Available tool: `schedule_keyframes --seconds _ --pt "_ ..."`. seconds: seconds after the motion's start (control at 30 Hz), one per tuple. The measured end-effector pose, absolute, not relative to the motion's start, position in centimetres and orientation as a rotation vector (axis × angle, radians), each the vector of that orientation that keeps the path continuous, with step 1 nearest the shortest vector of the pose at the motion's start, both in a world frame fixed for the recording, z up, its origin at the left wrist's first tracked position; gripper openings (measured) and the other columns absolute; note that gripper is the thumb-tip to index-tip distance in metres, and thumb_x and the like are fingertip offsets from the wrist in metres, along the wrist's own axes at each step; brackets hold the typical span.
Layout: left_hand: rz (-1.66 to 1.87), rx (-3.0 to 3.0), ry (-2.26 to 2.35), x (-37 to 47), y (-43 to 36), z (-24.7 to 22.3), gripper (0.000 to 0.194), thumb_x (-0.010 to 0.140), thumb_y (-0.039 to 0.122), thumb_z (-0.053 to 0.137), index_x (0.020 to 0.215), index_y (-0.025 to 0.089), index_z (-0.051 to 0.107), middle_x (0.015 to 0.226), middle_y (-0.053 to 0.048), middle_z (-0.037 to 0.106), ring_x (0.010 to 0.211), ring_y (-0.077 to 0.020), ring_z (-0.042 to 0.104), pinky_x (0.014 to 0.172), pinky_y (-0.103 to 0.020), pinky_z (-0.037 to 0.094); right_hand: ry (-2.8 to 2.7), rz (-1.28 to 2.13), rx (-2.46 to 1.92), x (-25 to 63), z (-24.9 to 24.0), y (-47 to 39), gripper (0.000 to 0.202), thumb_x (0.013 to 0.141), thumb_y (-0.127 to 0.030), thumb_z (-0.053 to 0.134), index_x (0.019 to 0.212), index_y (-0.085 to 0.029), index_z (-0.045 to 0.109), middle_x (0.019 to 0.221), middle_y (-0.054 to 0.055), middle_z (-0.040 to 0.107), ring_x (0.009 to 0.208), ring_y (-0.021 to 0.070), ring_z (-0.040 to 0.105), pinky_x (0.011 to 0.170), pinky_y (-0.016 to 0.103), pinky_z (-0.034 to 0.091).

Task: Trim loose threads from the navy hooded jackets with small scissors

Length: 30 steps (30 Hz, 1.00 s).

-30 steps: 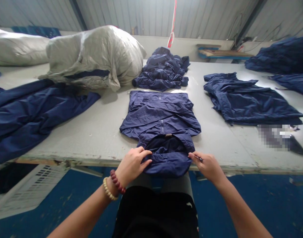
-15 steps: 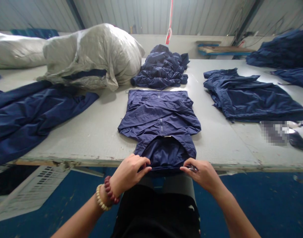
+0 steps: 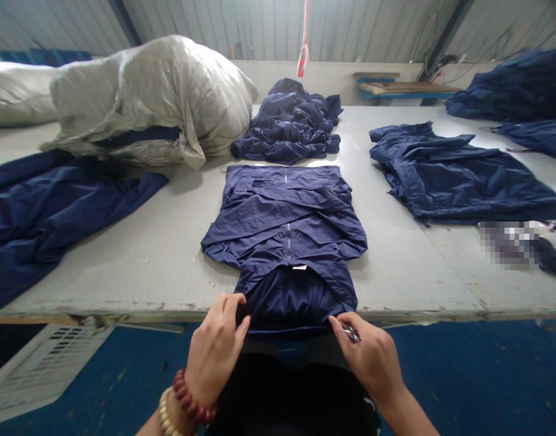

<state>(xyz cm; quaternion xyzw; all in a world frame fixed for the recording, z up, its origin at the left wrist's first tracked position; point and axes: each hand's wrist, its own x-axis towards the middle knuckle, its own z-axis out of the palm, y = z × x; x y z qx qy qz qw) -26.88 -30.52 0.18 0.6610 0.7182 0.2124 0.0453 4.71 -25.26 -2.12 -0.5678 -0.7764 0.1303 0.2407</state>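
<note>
A navy jacket (image 3: pixel 282 212) lies flat on the pale table, its zipper running down the middle and its hood end hanging at the front edge. A small white label (image 3: pixel 300 267) shows at the hood opening. My left hand (image 3: pixel 221 339) is at the left side of the hood, thumb and forefinger apart, with the fingertips touching or just beside the fabric. My right hand (image 3: pixel 366 351) pinches the right part of the hood's edge between thumb and forefinger. A small metal tool (image 3: pixel 350 332) sits inside that hand, mostly hidden by the fingers.
Behind the jacket is a heap of navy garments (image 3: pixel 291 121). A large silvery sack (image 3: pixel 155 91) stands at the back left, with navy fabric (image 3: pixel 55 212) before it. Folded navy garments (image 3: pixel 464 175) lie on the right. A white crate (image 3: pixel 55 363) is below the table (image 3: pixel 423 266).
The hood edge has come lower and nearer to me. My left hand has shifted left and its fingers have spread. My right hand has moved slightly down, still pinching.
</note>
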Motion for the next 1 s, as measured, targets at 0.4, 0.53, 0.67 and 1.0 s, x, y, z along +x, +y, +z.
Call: schedule_keyframes --seconds 0.4,0.53,0.67,1.0 --pt "0.606 1.693 1.944 -32.1 -27.6 1.2 0.022 0.097 0.046 0.071 0.105 0.027 0.075 0.090 -0.001 0.074 0.080 -0.0219 0.069 0.077 -0.035 0.052 -2.126 0.220 -1.754 4.5 -0.8 -19.9 0.032 0.106 -0.049 0.055 0.116 -0.027 0.074 0.102 0.011 0.082 0.086 0.0311 0.078 0.073 0.038 0.051" --pt "0.673 1.528 1.796 -33.0 -26.9 1.4 0.026 0.089 0.049 0.078 0.099 0.025 0.079 0.084 0.000 0.075 0.078 -0.0203 0.070 0.073 -0.031 0.053 -2.119 0.452 -1.560 5.9 -0.4 -18.3 0.037 0.107 -0.054 0.052 0.105 -0.026 0.076 0.104 0.010 0.080 0.092 0.0289 0.075 0.081 0.038 0.053" --pt "0.649 1.521 1.732 -33.4 -26.6 1.5 0.026 0.091 0.050 0.077 0.096 0.024 0.079 0.085 -0.001 0.076 0.079 -0.0195 0.069 0.072 -0.030 0.052 -2.198 0.632 -1.516 7.1 0.6 -17.4 0.037 0.103 -0.058 0.058 0.095 -0.026 0.075 0.084 0.007 0.076 0.070 0.0233 0.069 0.066 0.033 0.050" --pt "0.663 2.085 1.917 -28.3 -21.2 3.1 0.031 0.098 0.047 0.071 0.119 0.024 0.072 0.110 -0.008 0.073 0.100 -0.0256 0.069 0.088 -0.038 0.054 -2.243 0.313 -1.453 1.0 1.8 -15.8 0.032 0.103 -0.049 0.062 0.120 -0.025 0.075 0.105 0.009 0.079 0.088 0.0255 0.074 0.080 0.035 0.053"
